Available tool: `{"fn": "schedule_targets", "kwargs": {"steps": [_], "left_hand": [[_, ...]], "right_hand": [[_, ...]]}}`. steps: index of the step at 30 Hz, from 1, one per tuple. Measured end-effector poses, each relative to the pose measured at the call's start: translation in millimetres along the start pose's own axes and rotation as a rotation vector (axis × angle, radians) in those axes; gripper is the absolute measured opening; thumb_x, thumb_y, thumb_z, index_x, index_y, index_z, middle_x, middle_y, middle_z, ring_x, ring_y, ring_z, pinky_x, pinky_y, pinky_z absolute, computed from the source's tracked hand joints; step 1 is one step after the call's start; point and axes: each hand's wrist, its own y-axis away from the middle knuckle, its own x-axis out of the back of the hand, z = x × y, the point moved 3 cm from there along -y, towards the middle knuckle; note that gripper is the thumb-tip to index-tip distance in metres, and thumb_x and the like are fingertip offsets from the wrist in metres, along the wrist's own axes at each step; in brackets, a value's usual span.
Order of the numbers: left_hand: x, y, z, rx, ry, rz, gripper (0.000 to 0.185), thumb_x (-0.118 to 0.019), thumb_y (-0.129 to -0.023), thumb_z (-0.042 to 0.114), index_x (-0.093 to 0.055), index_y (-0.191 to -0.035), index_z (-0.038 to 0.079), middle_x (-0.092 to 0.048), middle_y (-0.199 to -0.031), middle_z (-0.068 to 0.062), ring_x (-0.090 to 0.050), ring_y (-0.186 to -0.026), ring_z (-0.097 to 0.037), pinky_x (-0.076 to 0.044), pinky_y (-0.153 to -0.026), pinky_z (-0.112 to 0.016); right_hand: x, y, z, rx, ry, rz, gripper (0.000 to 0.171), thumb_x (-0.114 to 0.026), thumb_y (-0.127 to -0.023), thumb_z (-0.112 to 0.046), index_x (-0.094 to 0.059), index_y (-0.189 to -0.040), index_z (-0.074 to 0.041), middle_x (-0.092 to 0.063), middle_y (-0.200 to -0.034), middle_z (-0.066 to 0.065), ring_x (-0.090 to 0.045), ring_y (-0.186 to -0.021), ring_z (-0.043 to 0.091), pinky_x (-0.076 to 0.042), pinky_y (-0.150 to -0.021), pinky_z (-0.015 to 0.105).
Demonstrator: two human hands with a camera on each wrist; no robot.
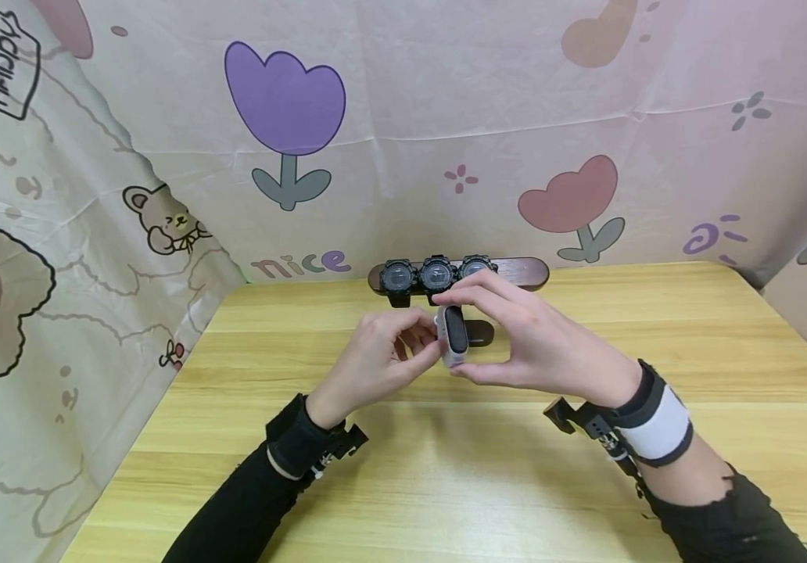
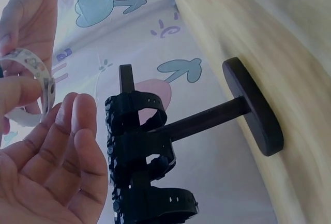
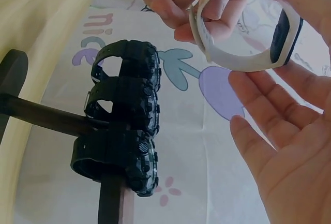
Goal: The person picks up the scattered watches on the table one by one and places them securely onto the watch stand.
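Note:
A fitness band with a pale patterned strap and a dark oval screen (image 1: 456, 328) is up between both hands, in front of the watch stand. My right hand (image 1: 537, 336) grips it, thumb at the lower end and fingers at the upper. From the other side, my left hand (image 1: 382, 352) pinches the strap. The right wrist view shows the strap (image 3: 232, 62) bent into a loop, with the left hand's fingers (image 3: 173, 14) at its far side. Part of the strap is behind fingers in the left wrist view.
Behind the hands a dark wooden T-shaped stand (image 1: 526, 272) bears three black watches (image 1: 437, 274) on the left and middle of its bar. Its rounded base (image 2: 258, 115) rests on the wooden table (image 1: 446, 485). A printed cloth (image 1: 403, 156) hangs behind the table.

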Motion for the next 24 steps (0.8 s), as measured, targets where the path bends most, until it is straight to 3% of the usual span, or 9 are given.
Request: {"fn": "schedule_targets", "kwargs": {"steps": [7,17,24], "left_hand": [[-7.9,1.3,-2.8,-0.018,0.008,-0.003,0.007,-0.073,-0.097,0.008,-0.074,-0.103,0.006,-0.076,-0.087,-0.003,-0.066,-0.072,-0.005,-0.057,-0.06,-0.02],[-17.2,3.1,-2.9,-0.012,0.033,-0.027,0.015,-0.073,-0.094,0.004,-0.072,-0.109,0.003,-0.079,-0.092,-0.006,-0.067,-0.074,-0.008,-0.061,-0.069,-0.022],[-16.0,2.4,-3.6,-0.021,0.006,-0.023,0.01,-0.072,-0.097,0.009,-0.073,-0.107,0.006,-0.076,-0.086,-0.002,-0.066,-0.073,-0.006,-0.057,-0.062,-0.02]], "right_hand": [[-1,0,2,-0.014,-0.061,-0.005,0.072,-0.097,-0.075,-0.015,-0.062,-0.138,-0.005,-0.066,-0.135,0.006,-0.063,-0.127,0.02,-0.045,-0.116,0.018],[-3,0,6,-0.004,-0.123,-0.009,0.065,-0.098,-0.073,-0.016,-0.064,-0.128,-0.007,-0.065,-0.125,0.001,-0.066,-0.115,0.013,-0.055,-0.106,0.022],[0,3,11,-0.039,-0.166,-0.022,0.068,-0.099,-0.072,-0.015,-0.062,-0.129,-0.007,-0.062,-0.127,0.0,-0.061,-0.119,0.009,-0.055,-0.108,0.023]]}}
